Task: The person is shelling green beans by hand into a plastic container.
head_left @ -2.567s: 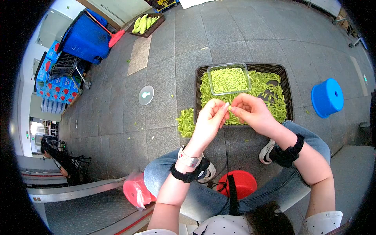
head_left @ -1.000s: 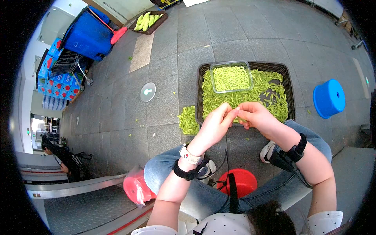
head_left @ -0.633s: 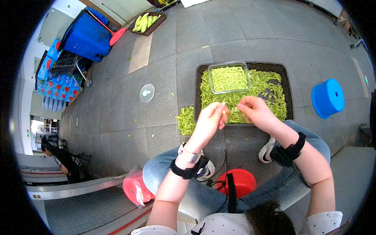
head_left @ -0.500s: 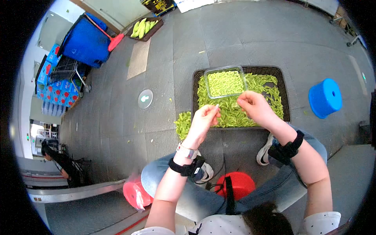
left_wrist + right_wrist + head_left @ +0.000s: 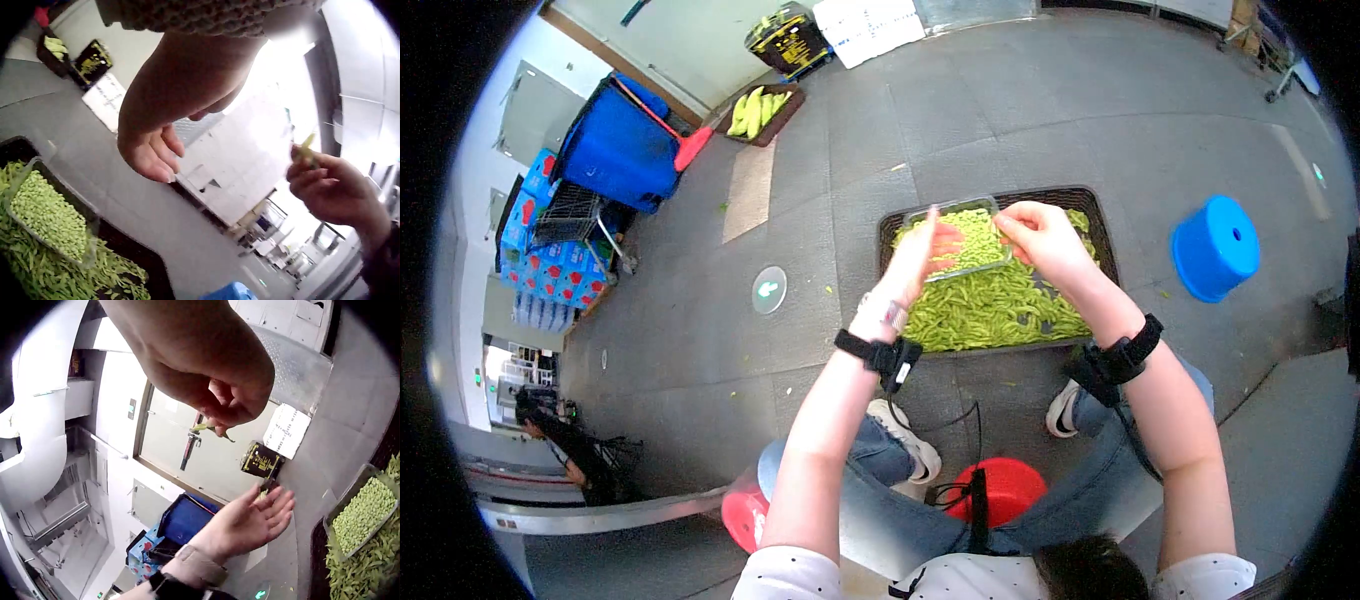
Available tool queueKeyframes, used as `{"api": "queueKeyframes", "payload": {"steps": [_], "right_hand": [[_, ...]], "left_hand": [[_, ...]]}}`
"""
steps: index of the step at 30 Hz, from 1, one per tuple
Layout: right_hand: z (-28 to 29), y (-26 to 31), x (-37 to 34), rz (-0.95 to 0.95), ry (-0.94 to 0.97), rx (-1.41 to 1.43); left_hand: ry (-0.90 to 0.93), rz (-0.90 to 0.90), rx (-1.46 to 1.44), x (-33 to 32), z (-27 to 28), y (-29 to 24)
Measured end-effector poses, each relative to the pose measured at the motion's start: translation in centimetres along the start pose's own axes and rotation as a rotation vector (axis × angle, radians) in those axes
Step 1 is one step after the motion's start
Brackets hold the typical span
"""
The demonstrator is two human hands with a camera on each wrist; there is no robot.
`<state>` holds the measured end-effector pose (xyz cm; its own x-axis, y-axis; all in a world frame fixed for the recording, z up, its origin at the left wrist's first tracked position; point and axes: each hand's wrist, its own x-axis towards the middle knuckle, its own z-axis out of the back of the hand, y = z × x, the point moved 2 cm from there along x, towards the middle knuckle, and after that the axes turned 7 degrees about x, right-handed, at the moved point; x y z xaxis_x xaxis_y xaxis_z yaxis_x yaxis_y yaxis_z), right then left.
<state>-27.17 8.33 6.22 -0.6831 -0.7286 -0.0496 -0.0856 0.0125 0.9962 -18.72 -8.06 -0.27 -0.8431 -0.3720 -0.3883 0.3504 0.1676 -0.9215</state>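
In the head view my left hand (image 5: 918, 256) is over the left side of a clear plastic container of shelled green beans (image 5: 978, 236). Its fingers are extended, and the right wrist view shows the palm turned up with nothing on it. My right hand (image 5: 1048, 242), by the container's right rim, pinches a green bean pod (image 5: 214, 429) between thumb and fingertips; thin ends of the pod stick out. The container sits in a dark woven basket (image 5: 1104, 236), on a thick layer of green bean pods (image 5: 990, 315).
A blue upturned tub (image 5: 1215, 248) stands right of the basket. A red tub (image 5: 998, 492) sits between the person's legs. Further off are a tray of large green vegetables (image 5: 758, 112), a blue bin (image 5: 615, 145) and stacked boxes (image 5: 550, 235). Another person (image 5: 565, 450) is far left.
My hands, earlier together at the fingertips, have separated and moved forward to the container. The left fingers have straightened from a pinch. The head view has tilted up.
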Motion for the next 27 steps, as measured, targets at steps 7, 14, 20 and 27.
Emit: {"api": "queueKeyframes", "payload": {"steps": [7, 14, 20, 27], "right_hand": [[-3.4, -0.1, -1.3, -0.088, 0.295, 0.016], [-6.8, 0.4, -3.0, -0.286, 0.375, 0.203], [-7.5, 1.4, -3.9, -0.149, 0.423, 0.292], [-7.7, 0.2, -3.7, -0.091, 0.317, 0.263]], "left_hand": [[0.158, -0.132, 0.287, -9.5, -3.2, -3.8], [0.131, -0.212, 0.136, -13.3, 0.2, -2.2], [0.071, -0.212, 0.096, -14.8, 1.3, -3.6], [0.128, -0.214, 0.021, -14.7, 1.5, -3.4]]}}
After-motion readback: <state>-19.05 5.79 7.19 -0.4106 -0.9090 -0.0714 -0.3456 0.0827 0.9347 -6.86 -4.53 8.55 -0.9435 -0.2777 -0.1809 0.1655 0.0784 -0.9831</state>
